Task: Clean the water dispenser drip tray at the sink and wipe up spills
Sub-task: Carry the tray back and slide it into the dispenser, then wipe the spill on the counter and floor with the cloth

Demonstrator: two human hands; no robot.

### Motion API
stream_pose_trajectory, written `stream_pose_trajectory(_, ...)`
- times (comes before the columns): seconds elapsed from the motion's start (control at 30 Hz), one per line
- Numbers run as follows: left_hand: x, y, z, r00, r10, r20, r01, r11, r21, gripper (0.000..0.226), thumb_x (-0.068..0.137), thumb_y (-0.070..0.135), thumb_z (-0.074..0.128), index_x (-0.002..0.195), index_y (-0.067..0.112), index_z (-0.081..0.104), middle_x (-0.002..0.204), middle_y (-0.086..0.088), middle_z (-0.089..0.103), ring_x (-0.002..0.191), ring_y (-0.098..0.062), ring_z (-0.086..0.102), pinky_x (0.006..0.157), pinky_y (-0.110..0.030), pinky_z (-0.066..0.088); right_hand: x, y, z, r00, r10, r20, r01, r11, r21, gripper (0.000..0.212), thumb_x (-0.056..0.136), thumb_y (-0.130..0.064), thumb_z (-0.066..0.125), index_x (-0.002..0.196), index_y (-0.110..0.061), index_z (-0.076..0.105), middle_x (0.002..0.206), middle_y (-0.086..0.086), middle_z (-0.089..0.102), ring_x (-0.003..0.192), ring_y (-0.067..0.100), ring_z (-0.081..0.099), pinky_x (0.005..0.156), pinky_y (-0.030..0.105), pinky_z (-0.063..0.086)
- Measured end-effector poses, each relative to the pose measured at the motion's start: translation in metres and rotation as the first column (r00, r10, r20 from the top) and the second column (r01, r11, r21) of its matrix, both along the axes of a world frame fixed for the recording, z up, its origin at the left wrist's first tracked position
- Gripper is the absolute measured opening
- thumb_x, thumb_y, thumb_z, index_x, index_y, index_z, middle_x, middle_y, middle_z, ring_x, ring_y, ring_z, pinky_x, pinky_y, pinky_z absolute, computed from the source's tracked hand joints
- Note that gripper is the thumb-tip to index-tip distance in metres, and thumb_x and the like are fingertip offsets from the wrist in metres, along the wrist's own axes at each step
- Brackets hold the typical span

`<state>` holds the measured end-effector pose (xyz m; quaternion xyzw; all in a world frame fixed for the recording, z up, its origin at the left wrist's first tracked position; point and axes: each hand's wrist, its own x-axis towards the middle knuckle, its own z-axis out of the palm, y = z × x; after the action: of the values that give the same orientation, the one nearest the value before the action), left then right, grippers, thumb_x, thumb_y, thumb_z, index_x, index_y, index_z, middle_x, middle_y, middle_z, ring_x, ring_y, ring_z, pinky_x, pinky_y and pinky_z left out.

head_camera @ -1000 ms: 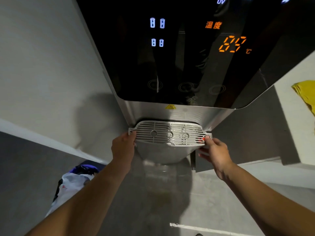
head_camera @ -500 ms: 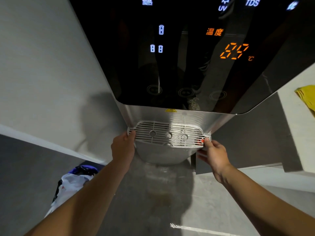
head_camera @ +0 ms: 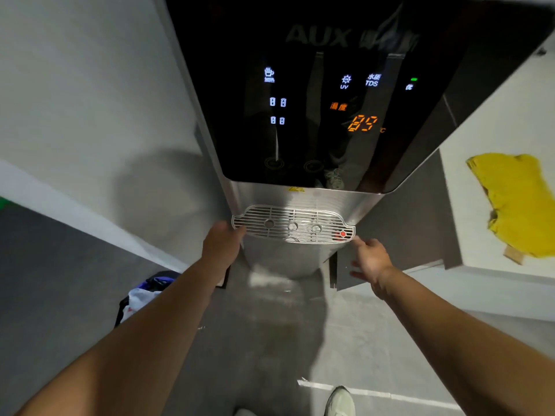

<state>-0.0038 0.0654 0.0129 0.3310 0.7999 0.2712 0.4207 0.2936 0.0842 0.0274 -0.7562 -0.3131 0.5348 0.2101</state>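
The silver grated drip tray (head_camera: 292,225) sits in its slot at the foot of the black-fronted water dispenser (head_camera: 300,115), with a red dot (head_camera: 343,234) near its right end. My left hand (head_camera: 220,244) holds the tray's left end, its fingers hidden underneath. Just below the tray's right end, my right hand (head_camera: 371,256) hangs free with its fingers spread, and only the fingertips come near the rim.
A yellow cloth (head_camera: 516,202) lies on the white ledge to the right of the dispenser. On the grey floor at the lower left stands a bin with a white bag (head_camera: 141,298). My shoe (head_camera: 341,400) shows at the bottom edge.
My right hand has let go of the tray's right end and dropped slightly away. The left hand stays at the left end. The camera has tilted up, showing more of the dispenser.
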Motion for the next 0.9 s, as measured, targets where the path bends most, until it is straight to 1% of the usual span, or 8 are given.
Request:
stream_pose_trajectory(0.13, 0.010, -0.029, 0.061, 0.996, -0.077, 0.051, 0.076, 0.997, 0.025, 0.020, 0.092, 0.035, 0.065, 0.104, 0.020, 0.066, 0.091, -0.002, 0.067, 0.093, -0.028, 0.064, 0.074, -0.038, 0.050, 0.011, -0.035, 0.068, 0.941, 0.291, 0.175, -0.311, 0.945, 0.100, 0.015, 0.100, -0.029, 0.060, 0.111, -0.018, 0.062, 0.111, 0.005, 0.069, 0.105, 0.031, 0.066, 0.098, 0.054, 0.055)
stream_pose_trajectory(0.23, 0.024, -0.053, 0.118, 0.961, -0.246, 0.126, 0.237, 0.968, 0.081, 0.023, 0.088, 0.037, 0.059, 0.083, 0.016, 0.068, 0.089, -0.020, 0.071, 0.094, -0.043, 0.067, 0.084, -0.050, 0.056, 0.030, -0.062, 0.132, 0.842, 0.476, 0.255, -0.524, 0.833, 0.177, 0.011, 0.097, -0.019, 0.063, 0.097, -0.030, 0.068, 0.094, -0.003, 0.073, 0.089, 0.023, 0.070, 0.087, 0.045, 0.059)
stream_pose_trajectory(0.37, 0.055, -0.086, 0.182, 0.922, -0.363, 0.137, 0.336, 0.923, 0.186, 0.014, 0.097, 0.029, 0.064, 0.096, 0.019, 0.074, 0.093, -0.019, 0.076, 0.092, -0.039, 0.071, 0.086, -0.051, 0.058, 0.075, -0.075, 0.197, 0.799, 0.412, 0.438, -0.580, 0.719, 0.383, 0.011, 0.095, -0.018, 0.063, 0.096, -0.027, 0.069, 0.088, -0.007, 0.073, 0.080, 0.015, 0.068, 0.074, 0.027, 0.052)
stream_pose_trajectory(0.5, 0.102, -0.107, 0.229, 0.926, -0.303, 0.224, 0.251, 0.939, 0.234, 0.011, 0.100, 0.012, 0.064, 0.097, 0.013, 0.074, 0.097, -0.023, 0.076, 0.084, -0.026, 0.071, 0.077, -0.039, 0.057, 0.133, -0.035, 0.213, 0.754, 0.258, 0.604, -0.583, 0.686, 0.435, 0.023, 0.097, -0.012, 0.058, 0.118, -0.012, 0.067, 0.113, 0.016, 0.066, 0.098, 0.034, 0.065, 0.088, 0.042, 0.051)
stream_pose_trajectory(0.63, 0.155, -0.107, 0.253, 0.926, -0.289, 0.243, 0.237, 0.946, 0.220, 0.014, 0.101, 0.011, 0.061, 0.107, 0.009, 0.073, 0.097, -0.012, 0.078, 0.086, -0.014, 0.072, 0.078, -0.027, 0.057, 0.191, 0.010, 0.189, 0.434, 0.503, 0.747, -0.774, 0.633, 0.024, 0.056, 0.104, -0.032, 0.050, 0.156, -0.014, 0.039, 0.154, 0.022, 0.042, 0.137, 0.045, 0.042, 0.111, 0.050, 0.037)
stream_pose_trajectory(0.77, 0.213, -0.092, 0.259, 0.946, -0.247, 0.209, 0.195, 0.951, 0.239, 0.014, 0.100, 0.004, 0.060, 0.109, 0.000, 0.071, 0.087, -0.009, 0.074, 0.074, -0.005, 0.069, 0.064, -0.016, 0.052, 0.218, 0.013, 0.166, 0.110, 0.435, 0.894, -0.859, 0.494, -0.134, 0.040, 0.097, -0.047, 0.057, 0.127, -0.020, 0.061, 0.125, 0.020, 0.059, 0.106, 0.042, 0.057, 0.080, 0.048, 0.050)
stream_pose_trajectory(0.83, 0.245, -0.081, 0.263, 0.951, -0.227, 0.207, 0.179, 0.957, 0.230, 0.016, 0.100, 0.004, 0.061, 0.111, 0.000, 0.071, 0.089, -0.013, 0.074, 0.074, -0.008, 0.070, 0.062, -0.013, 0.052, 0.229, 0.009, 0.164, 0.179, 0.442, 0.879, -0.851, 0.519, -0.087, 0.036, 0.096, -0.048, 0.056, 0.116, -0.019, 0.060, 0.115, 0.017, 0.064, 0.096, 0.040, 0.063, 0.070, 0.042, 0.051)
stream_pose_trajectory(0.9, 0.277, -0.067, 0.268, 0.956, -0.244, 0.165, 0.202, 0.951, 0.234, 0.014, 0.098, 0.008, 0.065, 0.107, 0.008, 0.076, 0.093, -0.014, 0.078, 0.079, -0.010, 0.074, 0.067, -0.015, 0.053, 0.244, 0.007, 0.169, 0.397, 0.474, 0.786, -0.765, 0.644, -0.002, 0.036, 0.097, -0.052, 0.043, 0.113, -0.022, 0.055, 0.107, 0.012, 0.067, 0.093, 0.036, 0.067, 0.067, 0.040, 0.047)
